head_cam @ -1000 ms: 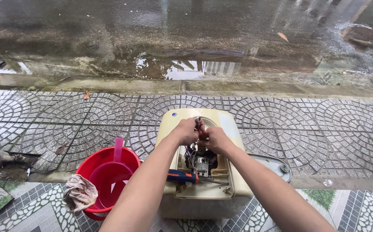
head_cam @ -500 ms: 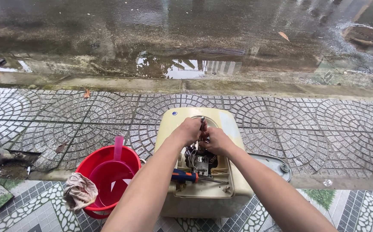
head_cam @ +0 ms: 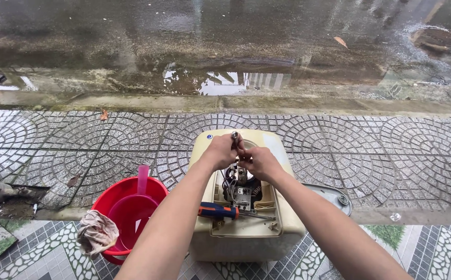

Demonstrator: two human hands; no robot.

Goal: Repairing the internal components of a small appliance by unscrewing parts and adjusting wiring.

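Note:
A cream-coloured boxy appliance lies on the pavement with its cover off, showing wires and metal parts inside. Both hands meet over the opening. My left hand and my right hand both grip a metal wrench whose upper end sticks up between them. An orange-and-blue handled screwdriver rests across the open compartment, just below the hands.
A red bucket with a pink scoop inside and a dirty rag on its rim stands to the left. A grey cover plate lies right of the appliance. Wet patterned paving, a kerb and a wet road lie beyond.
Both hands stay clasped on the wrench over the appliance; they have shifted very slightly. Nothing else has moved.

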